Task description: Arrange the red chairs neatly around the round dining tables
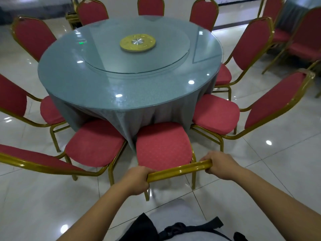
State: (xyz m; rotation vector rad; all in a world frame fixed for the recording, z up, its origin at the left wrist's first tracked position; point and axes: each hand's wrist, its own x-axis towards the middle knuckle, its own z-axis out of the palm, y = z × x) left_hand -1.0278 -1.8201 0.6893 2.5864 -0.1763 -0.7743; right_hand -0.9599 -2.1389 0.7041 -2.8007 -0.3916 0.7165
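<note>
A red chair (162,145) with a gold frame stands right in front of me, its seat front touching the grey cloth of the round dining table (73,79). My left hand (134,180) grips the left end of its gold top rail. My right hand (219,165) grips the right end of the same rail. Neighbouring red chairs stand close on both sides: one at the left (94,141) and one at the right (217,113), both angled toward the table. Several more red chairs ring the table's far side.
A glass turntable (107,54) with a gold hub (137,42) lies on the table. At the far right stand more red chairs (307,40) by another grey-clothed table (291,13). The floor is glossy white tile (278,153).
</note>
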